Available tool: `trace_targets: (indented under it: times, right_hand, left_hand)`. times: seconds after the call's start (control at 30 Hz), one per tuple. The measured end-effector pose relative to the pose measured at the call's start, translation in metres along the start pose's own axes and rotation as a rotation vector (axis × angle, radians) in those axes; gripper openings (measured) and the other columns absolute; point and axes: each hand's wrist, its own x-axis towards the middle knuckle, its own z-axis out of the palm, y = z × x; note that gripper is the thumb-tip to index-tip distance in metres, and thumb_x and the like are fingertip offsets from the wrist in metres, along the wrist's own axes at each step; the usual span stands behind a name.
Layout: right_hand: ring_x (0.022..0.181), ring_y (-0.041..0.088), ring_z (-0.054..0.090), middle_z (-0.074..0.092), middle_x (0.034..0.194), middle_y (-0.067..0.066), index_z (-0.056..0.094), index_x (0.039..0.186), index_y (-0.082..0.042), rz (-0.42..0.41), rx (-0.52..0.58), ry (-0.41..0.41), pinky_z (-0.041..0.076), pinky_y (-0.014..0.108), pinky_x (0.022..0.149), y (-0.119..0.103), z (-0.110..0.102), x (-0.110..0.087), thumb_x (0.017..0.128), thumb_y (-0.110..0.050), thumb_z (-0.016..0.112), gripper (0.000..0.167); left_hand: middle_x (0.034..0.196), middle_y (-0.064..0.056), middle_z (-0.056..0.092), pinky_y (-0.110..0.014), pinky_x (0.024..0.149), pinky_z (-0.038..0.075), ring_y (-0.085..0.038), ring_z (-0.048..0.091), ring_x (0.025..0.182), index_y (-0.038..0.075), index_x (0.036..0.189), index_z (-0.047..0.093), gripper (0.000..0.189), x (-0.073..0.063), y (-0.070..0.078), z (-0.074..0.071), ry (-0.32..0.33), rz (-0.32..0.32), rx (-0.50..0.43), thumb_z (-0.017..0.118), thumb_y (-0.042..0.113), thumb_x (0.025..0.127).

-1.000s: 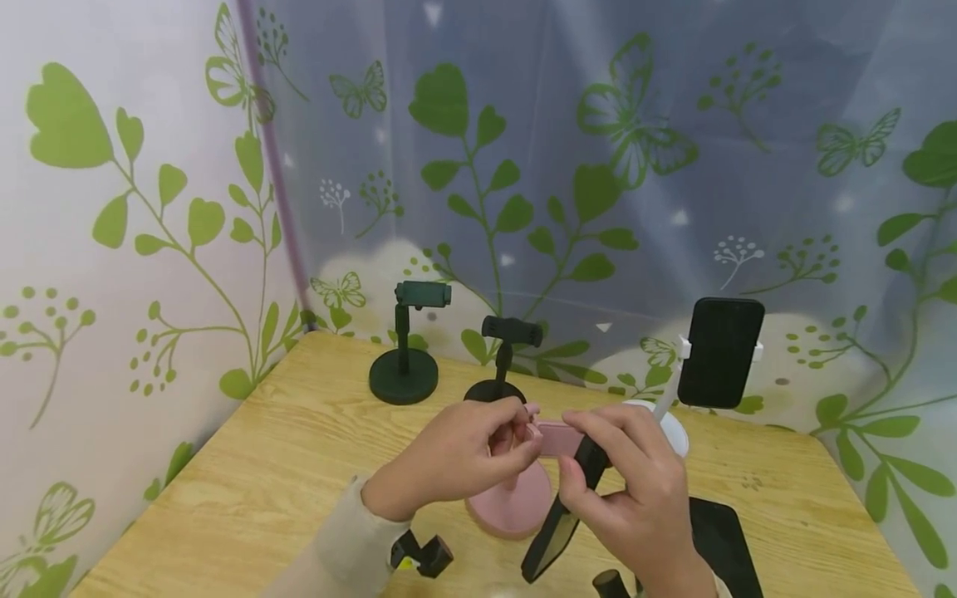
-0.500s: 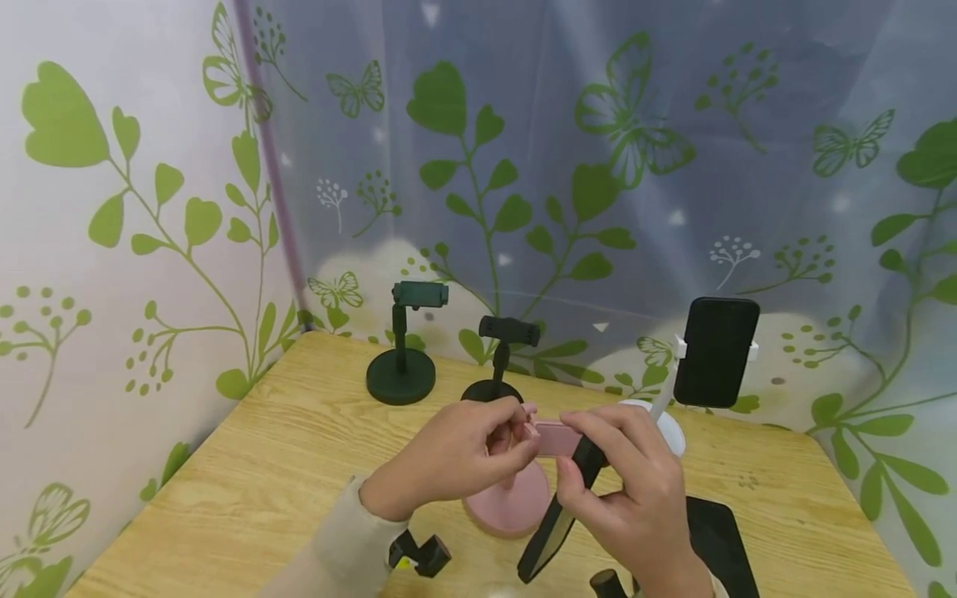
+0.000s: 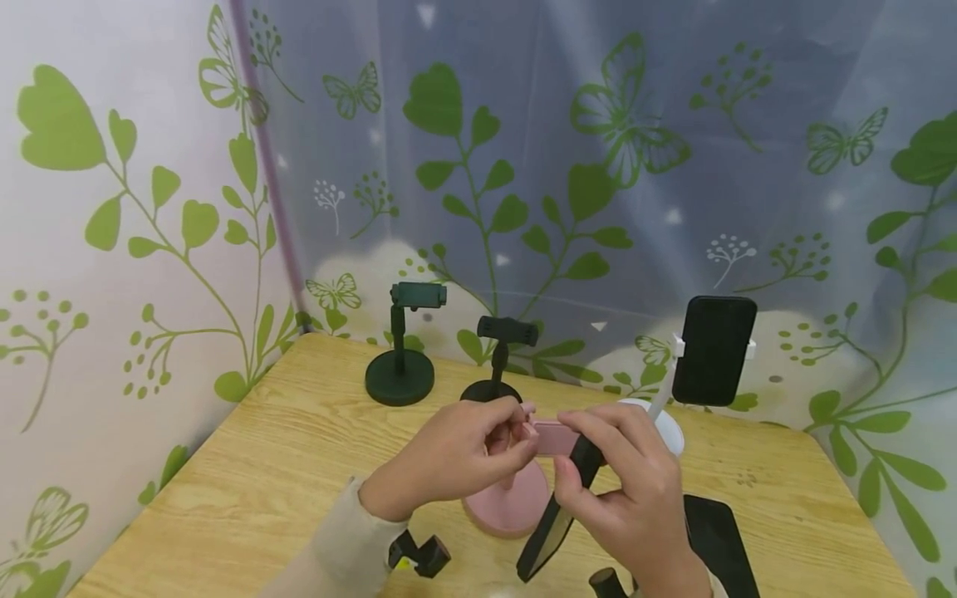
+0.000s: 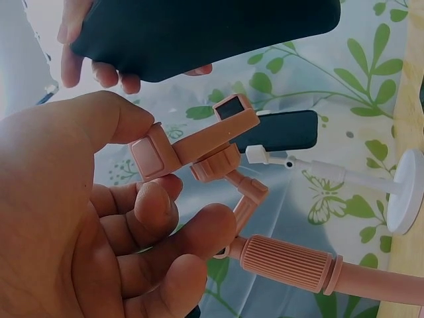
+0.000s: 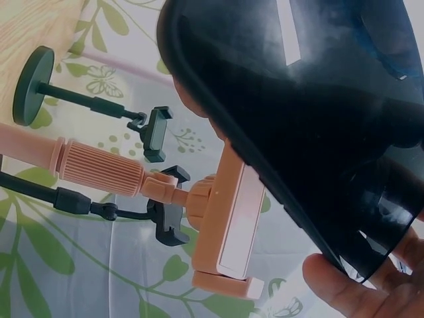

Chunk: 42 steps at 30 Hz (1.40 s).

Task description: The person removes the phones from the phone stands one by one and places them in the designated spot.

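My left hand (image 3: 456, 455) pinches one end of the holder of a pink phone stand (image 3: 514, 507). In the left wrist view, the thumb lies on top of the holder's end jaw and a finger is below it; the holder is pulled out long. A black phone (image 3: 552, 531) is in my right hand (image 3: 635, 490), gripped at its upper end and tilted, just right of the holder and apart from it in the left wrist view. The right wrist view shows the phone's glossy screen (image 5: 285, 119) close up, hiding part of the pink holder (image 5: 228, 218).
Behind stand a dark green phone stand (image 3: 399, 378) and a black phone stand (image 3: 507, 332). At right, a white phone stand (image 3: 661, 399) carries a phone (image 3: 714, 349). Another black phone (image 3: 721, 544) lies on the wooden table (image 3: 247, 490), partly behind my right hand. A patterned curtain closes the back.
The head view has drifted very slightly. Both hands, the pink phone stand and the phone keep nearly the same positions.
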Motion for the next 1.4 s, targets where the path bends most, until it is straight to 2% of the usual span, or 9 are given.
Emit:
trace_targets:
  times: [0.5, 1.0, 1.4]
  right_hand:
    - [0.079, 0.015, 0.052, 0.066, 0.096, 0.009, 0.074, 0.107, -0.002, 0.012, 0.01, -0.009, 0.04, 0.024, 0.067, 0.001, -0.0001, -0.0009, 0.103, -0.034, 0.059, 0.035]
    - [0.082, 0.019, 0.057, 0.067, 0.097, 0.008, 0.075, 0.107, -0.004, 0.004, 0.006, -0.012, 0.043, 0.026, 0.071, -0.0013, -0.0001, -0.0013, 0.103, -0.033, 0.059, 0.033]
    - [0.082, 0.019, 0.056, 0.066, 0.096, 0.008, 0.074, 0.107, -0.004, 0.002, 0.014, -0.006, 0.043, 0.026, 0.071, -0.0027, -0.0015, -0.0009, 0.102, -0.032, 0.059, 0.032]
  left_hand:
    - [0.073, 0.015, 0.055, -0.021, 0.06, 0.046, 0.0, 0.051, 0.06, 0.025, 0.098, 0.061, 0.018, 0.0013, -0.0003, 0.0017, -0.007, 0.0, 0.004, 0.068, 0.041, 0.101]
    - [0.076, 0.015, 0.056, -0.022, 0.06, 0.045, -0.001, 0.05, 0.059, 0.025, 0.098, 0.061, 0.017, 0.0019, -0.0008, 0.004, -0.011, -0.004, 0.0, 0.066, 0.042, 0.102]
    - [0.075, 0.015, 0.055, -0.021, 0.059, 0.043, -0.001, 0.048, 0.058, 0.026, 0.097, 0.06, 0.017, 0.0014, -0.001, 0.0047, -0.001, 0.008, 0.009, 0.067, 0.041, 0.102]
